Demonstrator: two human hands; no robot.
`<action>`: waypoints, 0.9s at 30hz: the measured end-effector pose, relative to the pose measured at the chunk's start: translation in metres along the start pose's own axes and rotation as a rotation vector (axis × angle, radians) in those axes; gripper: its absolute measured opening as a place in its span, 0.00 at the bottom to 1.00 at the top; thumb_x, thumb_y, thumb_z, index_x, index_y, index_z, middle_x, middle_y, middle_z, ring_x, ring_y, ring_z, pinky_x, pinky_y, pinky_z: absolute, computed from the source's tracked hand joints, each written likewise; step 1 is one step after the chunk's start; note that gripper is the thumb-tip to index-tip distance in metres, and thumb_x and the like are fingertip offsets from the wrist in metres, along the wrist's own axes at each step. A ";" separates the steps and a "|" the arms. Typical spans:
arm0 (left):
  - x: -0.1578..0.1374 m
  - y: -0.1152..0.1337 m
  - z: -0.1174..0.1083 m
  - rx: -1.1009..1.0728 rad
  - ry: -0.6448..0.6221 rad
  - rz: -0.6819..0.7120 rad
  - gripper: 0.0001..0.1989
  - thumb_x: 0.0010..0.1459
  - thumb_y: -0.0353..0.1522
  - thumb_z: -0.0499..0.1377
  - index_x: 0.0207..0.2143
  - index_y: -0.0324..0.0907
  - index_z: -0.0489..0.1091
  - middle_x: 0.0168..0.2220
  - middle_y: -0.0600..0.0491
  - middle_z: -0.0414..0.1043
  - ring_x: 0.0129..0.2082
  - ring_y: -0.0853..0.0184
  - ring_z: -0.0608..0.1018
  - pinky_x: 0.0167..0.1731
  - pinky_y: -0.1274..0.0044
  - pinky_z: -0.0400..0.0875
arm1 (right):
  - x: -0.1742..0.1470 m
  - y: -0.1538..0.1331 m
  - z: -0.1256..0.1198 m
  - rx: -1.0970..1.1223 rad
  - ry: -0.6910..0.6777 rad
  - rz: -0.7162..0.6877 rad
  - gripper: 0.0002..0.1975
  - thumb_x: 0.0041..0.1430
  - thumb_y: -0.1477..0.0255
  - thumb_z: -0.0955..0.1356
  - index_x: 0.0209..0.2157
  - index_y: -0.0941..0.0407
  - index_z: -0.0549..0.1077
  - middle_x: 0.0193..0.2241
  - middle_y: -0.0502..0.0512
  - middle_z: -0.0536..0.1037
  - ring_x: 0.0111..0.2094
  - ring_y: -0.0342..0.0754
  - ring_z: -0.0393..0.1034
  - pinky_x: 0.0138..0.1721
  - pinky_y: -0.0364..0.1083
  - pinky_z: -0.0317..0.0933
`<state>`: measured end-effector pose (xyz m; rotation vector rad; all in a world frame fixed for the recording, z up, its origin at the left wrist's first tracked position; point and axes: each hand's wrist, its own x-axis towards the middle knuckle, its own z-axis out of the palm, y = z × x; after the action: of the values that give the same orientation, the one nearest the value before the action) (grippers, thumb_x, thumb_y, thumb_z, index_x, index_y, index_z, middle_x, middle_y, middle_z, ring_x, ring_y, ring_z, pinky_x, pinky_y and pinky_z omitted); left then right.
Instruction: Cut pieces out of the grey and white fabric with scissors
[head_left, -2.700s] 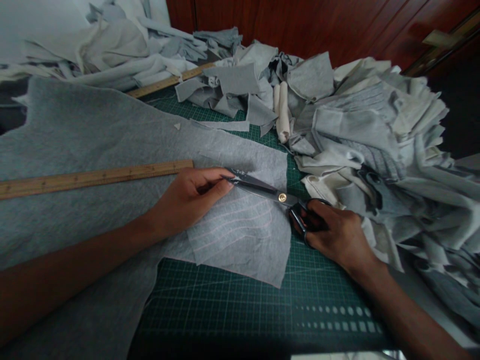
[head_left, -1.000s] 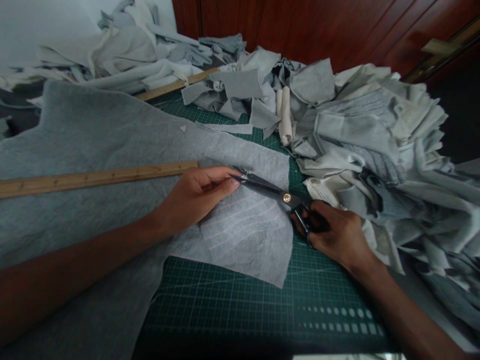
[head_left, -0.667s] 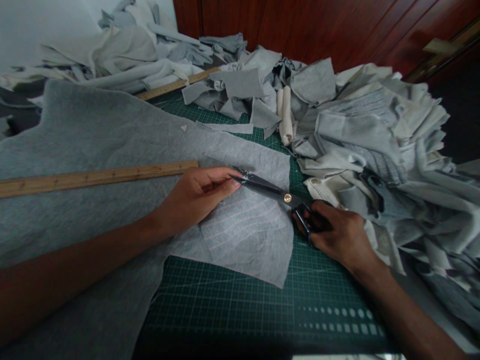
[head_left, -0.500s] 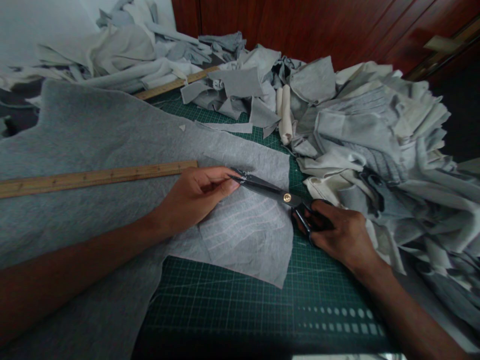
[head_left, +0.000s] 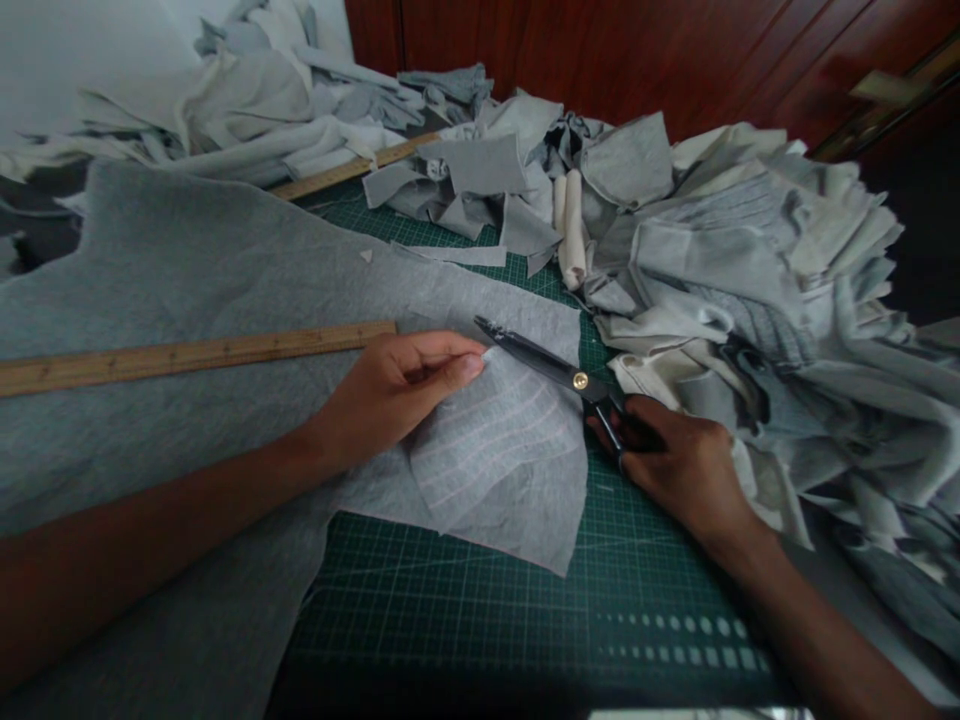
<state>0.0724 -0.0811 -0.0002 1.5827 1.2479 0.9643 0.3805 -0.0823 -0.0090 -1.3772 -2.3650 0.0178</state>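
Note:
A piece of striped grey fabric (head_left: 487, 430) is pinched at its upper corner between the thumb and fingers of my left hand (head_left: 409, 385). It lies over a larger plain grey cloth (head_left: 217, 250). My right hand (head_left: 679, 455) grips the black handles of a pair of scissors (head_left: 536, 355), whose blades are closed and point up and left. The blade tips are just above and right of my left fingertips, apart from them. Bits of pale lint cling to the blades. My right fingers are partly hidden by the handles.
A wooden ruler (head_left: 187, 355) lies on the large cloth, left of my left hand. Beneath is a green cutting mat (head_left: 450, 600). Heaped fabric pieces (head_left: 712, 250) fill the right side and back. A second ruler (head_left: 352, 168) lies farther back, before a red-brown wooden door (head_left: 600, 50).
The scissors have closed and lifted slightly up and right, off my left fingertips. The striped fabric has shifted a little, with its lower corner now farther down. My left hand stays nearly in place.

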 end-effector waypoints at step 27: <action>-0.002 -0.001 -0.002 -0.018 -0.031 -0.072 0.12 0.68 0.33 0.56 0.47 0.38 0.76 0.17 0.63 0.60 0.14 0.77 0.61 0.14 0.82 0.49 | -0.006 0.008 0.005 -0.032 -0.033 -0.063 0.07 0.48 0.74 0.68 0.32 0.54 0.69 0.20 0.46 0.72 0.19 0.43 0.66 0.22 0.41 0.55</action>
<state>0.0701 -0.0828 -0.0004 1.5223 1.2629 0.9001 0.3879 -0.0821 -0.0168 -1.3262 -2.4451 -0.0153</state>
